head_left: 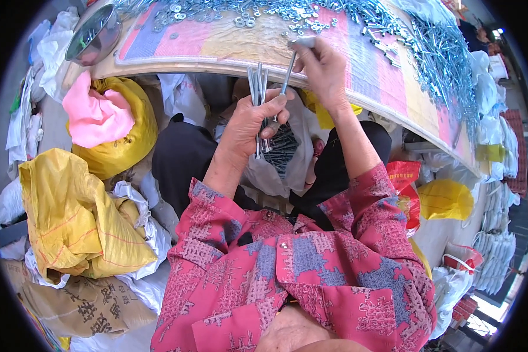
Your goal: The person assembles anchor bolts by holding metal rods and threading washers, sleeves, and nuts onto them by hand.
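My left hand (246,120) is wrapped round a bunch of long metal bolts (257,79), which stand roughly upright in the fist above my lap. One single bolt (289,70) leans apart from the bunch, its lower end at my left thumb and forefinger. At that bolt's top end my right hand (324,69) has thumb and forefinger pinched together; whatever small part lies between the fingertips is hidden. Below the left hand, a whitish sack (302,149) between my knees holds many dark metal bolts (283,154).
Ahead is a table with a striped cloth (229,44). Loose washers and nuts (246,21) lie along its far part, a heap of bolts (440,58) at the right, a metal bowl (94,35) at the left. Yellow sacks (79,214) and a pink cloth (97,114) are on my left.
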Demonstrator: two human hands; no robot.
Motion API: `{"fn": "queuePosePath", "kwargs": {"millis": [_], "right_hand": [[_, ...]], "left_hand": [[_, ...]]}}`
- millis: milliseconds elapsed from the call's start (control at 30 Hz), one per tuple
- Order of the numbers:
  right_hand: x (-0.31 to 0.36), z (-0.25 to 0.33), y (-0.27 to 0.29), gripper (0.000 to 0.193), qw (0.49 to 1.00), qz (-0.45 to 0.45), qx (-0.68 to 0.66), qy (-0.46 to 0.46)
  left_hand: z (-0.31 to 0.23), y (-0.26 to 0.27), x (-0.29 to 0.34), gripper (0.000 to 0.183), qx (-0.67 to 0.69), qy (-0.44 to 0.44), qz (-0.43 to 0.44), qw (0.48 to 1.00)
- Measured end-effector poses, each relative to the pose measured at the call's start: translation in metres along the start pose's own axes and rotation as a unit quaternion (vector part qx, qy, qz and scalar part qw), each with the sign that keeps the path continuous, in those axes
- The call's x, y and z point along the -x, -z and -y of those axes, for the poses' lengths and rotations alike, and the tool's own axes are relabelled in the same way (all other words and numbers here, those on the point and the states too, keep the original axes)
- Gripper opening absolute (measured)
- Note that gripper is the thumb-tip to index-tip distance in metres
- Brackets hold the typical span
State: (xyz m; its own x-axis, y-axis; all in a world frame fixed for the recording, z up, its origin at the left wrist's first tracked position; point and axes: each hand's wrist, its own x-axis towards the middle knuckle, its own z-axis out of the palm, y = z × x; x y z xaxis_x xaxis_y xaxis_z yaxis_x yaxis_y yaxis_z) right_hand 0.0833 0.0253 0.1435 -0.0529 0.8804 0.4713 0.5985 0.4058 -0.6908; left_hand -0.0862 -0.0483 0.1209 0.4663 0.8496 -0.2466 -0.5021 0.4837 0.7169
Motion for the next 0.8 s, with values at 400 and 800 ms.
{"fn": "queuePosePath", "kwargs": {"millis": [400,800], "right_hand": [[0.0,0.003,0.008,0.016,0.994,-0.004,-0.08,-0.069],[-0.063,-0.043,-0.028,0.022,0.939,0.036,0.317,0.129]], "left_hand": [[0.004,0.004,-0.002,0.029,0.017,0.0,0.022,1.0],[-0.005,0.008,-0.006,0.026,0.045,-0.035,-0.071,0.996]]}}
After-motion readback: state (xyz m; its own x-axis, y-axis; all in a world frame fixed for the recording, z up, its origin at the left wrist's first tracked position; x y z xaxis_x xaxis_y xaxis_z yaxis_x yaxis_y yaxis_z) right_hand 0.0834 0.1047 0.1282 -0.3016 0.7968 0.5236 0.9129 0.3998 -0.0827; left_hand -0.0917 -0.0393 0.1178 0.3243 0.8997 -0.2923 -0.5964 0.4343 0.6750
